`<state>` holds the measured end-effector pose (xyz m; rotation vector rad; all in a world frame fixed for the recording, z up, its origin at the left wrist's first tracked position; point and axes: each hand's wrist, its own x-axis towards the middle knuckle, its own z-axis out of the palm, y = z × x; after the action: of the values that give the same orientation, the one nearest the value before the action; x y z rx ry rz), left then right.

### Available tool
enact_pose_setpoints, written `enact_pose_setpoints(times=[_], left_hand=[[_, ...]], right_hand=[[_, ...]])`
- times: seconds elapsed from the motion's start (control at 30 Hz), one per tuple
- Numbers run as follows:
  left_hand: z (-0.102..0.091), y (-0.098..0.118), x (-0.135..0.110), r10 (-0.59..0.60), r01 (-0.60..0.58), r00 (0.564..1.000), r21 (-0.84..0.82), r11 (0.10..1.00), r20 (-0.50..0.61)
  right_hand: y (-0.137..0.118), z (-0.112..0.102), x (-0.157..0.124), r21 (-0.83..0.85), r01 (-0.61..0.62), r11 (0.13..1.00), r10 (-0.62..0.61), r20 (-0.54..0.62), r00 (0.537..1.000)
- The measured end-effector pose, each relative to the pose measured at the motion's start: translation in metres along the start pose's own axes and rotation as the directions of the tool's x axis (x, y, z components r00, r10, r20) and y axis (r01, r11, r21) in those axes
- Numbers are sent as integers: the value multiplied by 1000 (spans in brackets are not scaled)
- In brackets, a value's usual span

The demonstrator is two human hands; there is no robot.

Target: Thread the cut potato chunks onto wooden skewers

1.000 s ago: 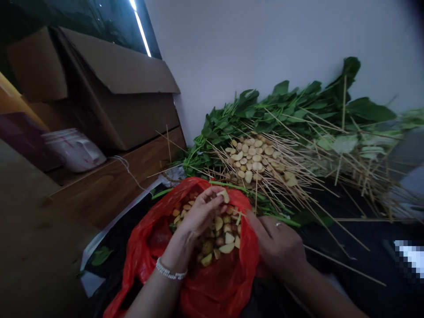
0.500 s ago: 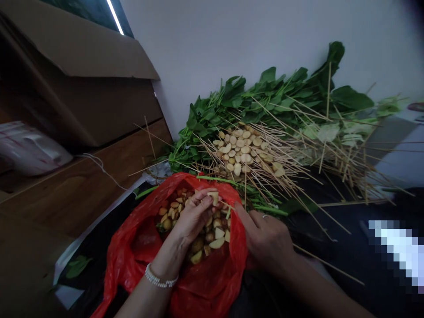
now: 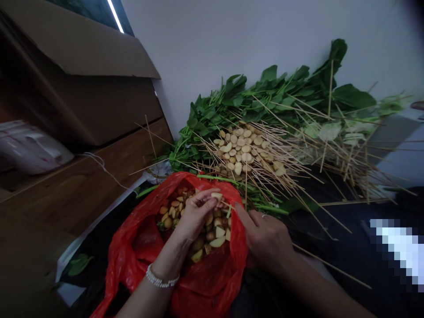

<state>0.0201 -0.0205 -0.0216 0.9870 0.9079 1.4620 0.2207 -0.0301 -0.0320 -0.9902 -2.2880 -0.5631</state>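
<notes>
My left hand (image 3: 195, 214) is closed over the opening of a red plastic bag (image 3: 132, 238), pinching a pale potato piece (image 3: 217, 196) between thumb and fingers. A thin wooden skewer (image 3: 227, 203) runs from that piece toward my right hand (image 3: 266, 234). My right hand is closed round the skewer at the bag's right rim; its long rear end sticks out behind my wrist. Inside the bag lie many cut potato pieces (image 3: 217, 242), some pale, some with brown skin. My left palm and forearm hide part of them.
Beyond the bag, skewered potato slices (image 3: 240, 148) lie piled, their sticks pointing right. Leafy green stalks (image 3: 228, 104) rest along the wall, with skewered pale leaves (image 3: 327, 131) at right. A cardboard box (image 3: 109, 101) and a whitish plastic container (image 3: 29, 148) stand left.
The potato piece in my left hand has tilted over from upright to lying more sideways, with the skewer at it. My right hand stays in nearly the same place.
</notes>
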Motion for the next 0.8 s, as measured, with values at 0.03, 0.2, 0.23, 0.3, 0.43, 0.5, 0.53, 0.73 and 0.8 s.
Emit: enact_pose_setpoints(times=[0.03, 0.2, 0.23, 0.3, 0.43, 0.5, 0.53, 0.73, 0.8], left_hand=[[0, 1, -1, 2, -2, 1000, 29, 1000, -8], [5, 8, -5, -9, 17, 999, 237, 971, -36], [7, 9, -6, 0, 12, 999, 263, 965, -43], [10, 10, -7, 19, -6, 999, 255, 967, -50], [17, 7, -12, -5, 3, 1000, 185, 983, 10], [21, 5, -14, 7, -11, 1000, 259, 966, 18], [22, 5, -15, 32, -32, 999, 305, 952, 6], [18, 7, -12, 180, -97, 959, 344, 934, -218], [16, 8, -10, 209, -105, 946, 376, 921, -248]], right_hand=[[-1, 0, 0, -1, 2, 1000, -2, 4, 1000], [-4, 1, -1, 2, -10, 1000, 10, 84, 996], [-4, 2, 0, 14, -18, 1000, 16, 100, 995], [-4, 2, 1, 39, -33, 999, 29, 106, 994], [-5, 2, 4, 50, -35, 998, 32, 72, 997], [-6, 1, 4, 65, -22, 998, 18, 59, 998], [-7, 1, 4, 78, -17, 997, 12, 53, 999], [-4, -4, 7, 89, 72, 993, -68, -48, 997], [-3, -6, 7, 51, 117, 992, -113, -76, 991]])
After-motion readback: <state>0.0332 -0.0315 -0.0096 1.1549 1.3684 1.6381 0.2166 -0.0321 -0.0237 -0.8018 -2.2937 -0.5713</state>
